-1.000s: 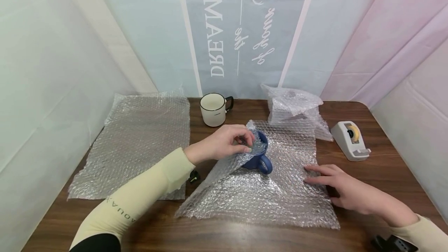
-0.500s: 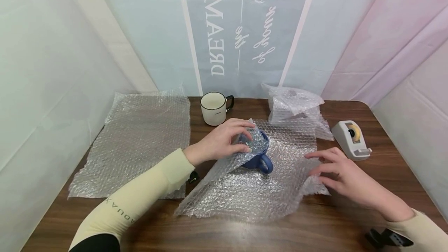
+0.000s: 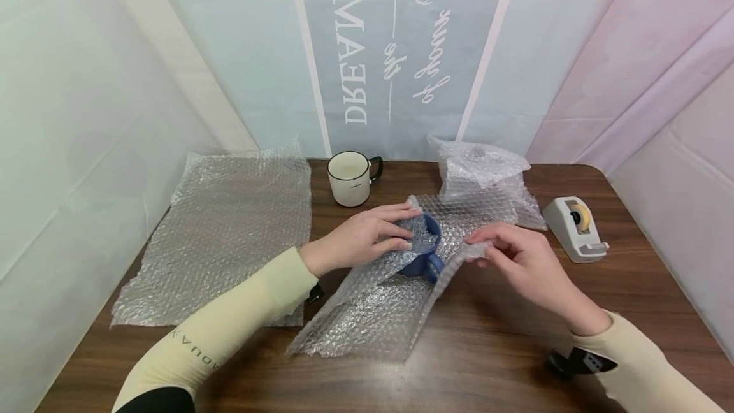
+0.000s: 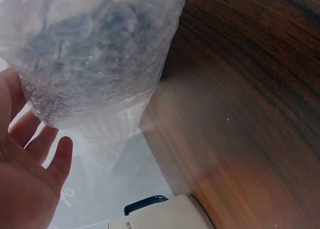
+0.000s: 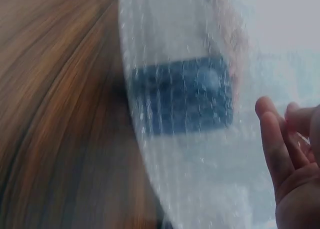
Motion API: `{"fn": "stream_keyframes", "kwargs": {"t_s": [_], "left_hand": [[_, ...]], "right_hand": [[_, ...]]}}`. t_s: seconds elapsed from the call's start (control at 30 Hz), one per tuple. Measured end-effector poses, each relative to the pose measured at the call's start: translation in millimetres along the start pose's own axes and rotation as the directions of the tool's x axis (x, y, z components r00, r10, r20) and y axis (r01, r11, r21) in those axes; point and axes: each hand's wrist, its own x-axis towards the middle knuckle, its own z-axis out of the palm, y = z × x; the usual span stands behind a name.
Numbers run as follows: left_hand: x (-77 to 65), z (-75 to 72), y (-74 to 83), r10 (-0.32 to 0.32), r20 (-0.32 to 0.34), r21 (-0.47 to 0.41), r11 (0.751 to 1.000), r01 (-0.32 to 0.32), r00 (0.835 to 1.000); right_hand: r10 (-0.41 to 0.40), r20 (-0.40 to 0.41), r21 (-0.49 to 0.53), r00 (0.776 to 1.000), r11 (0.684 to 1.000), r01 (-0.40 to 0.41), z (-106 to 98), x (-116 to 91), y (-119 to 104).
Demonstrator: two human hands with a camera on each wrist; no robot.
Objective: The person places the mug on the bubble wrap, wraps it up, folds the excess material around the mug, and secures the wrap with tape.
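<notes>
A blue mug (image 3: 414,266) stands on a bubble wrap sheet (image 3: 367,320), its handle pointing toward the front. My left hand (image 3: 367,234) rests with fairly straight fingers on a flap of the wrap folded over the mug's left side and opening. On the other side, my right hand (image 3: 527,260) pinches the right edge of the sheet and lifts it beside the handle. Through this raised film (image 5: 190,174) the mug shows blurred in the right wrist view. In the left wrist view, my fingertips (image 4: 62,151) lie against the wrap around the mug.
Behind the left hand stands a white mug (image 3: 348,187) with a black rim and handle. A second bubble wrap sheet (image 3: 229,228) lies flat at left. At the back right are a bubble-wrapped bundle (image 3: 482,171) and a white tape dispenser (image 3: 573,231) on the wooden table (image 3: 487,362).
My right hand has taken the sheet's right edge and brought it up and leftward, close to the mug's handle. The left hand stays at the mug, its fingers flatter over the flap.
</notes>
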Motion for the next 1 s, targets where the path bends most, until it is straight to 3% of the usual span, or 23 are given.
{"fn": "stream_keyframes", "kwargs": {"t_s": [0.17, 0.4, 0.57, 0.63, 0.73, 0.87, 0.93, 1.0], "left_hand": [[-0.1, 0.6, -1.5, 0.013, -0.011, -0.012, 1.0, -0.013, 1.0], [-0.1, 2.1, -2.0, -0.016, -0.027, -0.058, 0.998, 0.014, 0.999], [-0.4, 4.1, -2.5, -0.068, -0.117, -0.099, 0.993, 0.056, 0.991], [-1.1, 4.1, -2.4, -0.05, -0.182, -0.076, 0.996, 0.036, 0.982], [-2.0, 3.3, -2.0, 0.026, -0.279, 0.001, 1.0, -0.027, 0.96], [-2.5, 2.4, 0.2, 0.135, -0.353, 0.139, 0.986, -0.091, 0.926], [-3.2, 2.4, 2.7, 0.153, -0.351, 0.193, 0.977, -0.089, 0.924], [-4.5, 2.7, 5.8, 0.131, -0.344, 0.209, 0.976, -0.06, 0.93]], "right_hand": [[0.083, 0.007, 0.08, 0.997, 0.993, -0.083, 17, 11, -6], [0.131, 0.112, 0.208, 0.985, 0.966, -0.152, 32, 12, -6], [0.173, 0.167, 0.188, 0.971, 0.961, -0.204, 33, 9, -11], [0.18, 0.187, 0.187, 0.966, 0.959, -0.215, 32, 9, -14], [0.153, 0.197, 0.195, 0.968, 0.962, -0.192, 33, 9, -18], [0.102, 0.189, 0.193, 0.977, 0.971, -0.138, 35, 9, -22], [0.079, 0.189, 0.182, 0.979, 0.977, -0.114, 35, 9, -23], [0.069, 0.2, 0.125, 0.977, 0.988, -0.095, 34, 7, -24]]}}
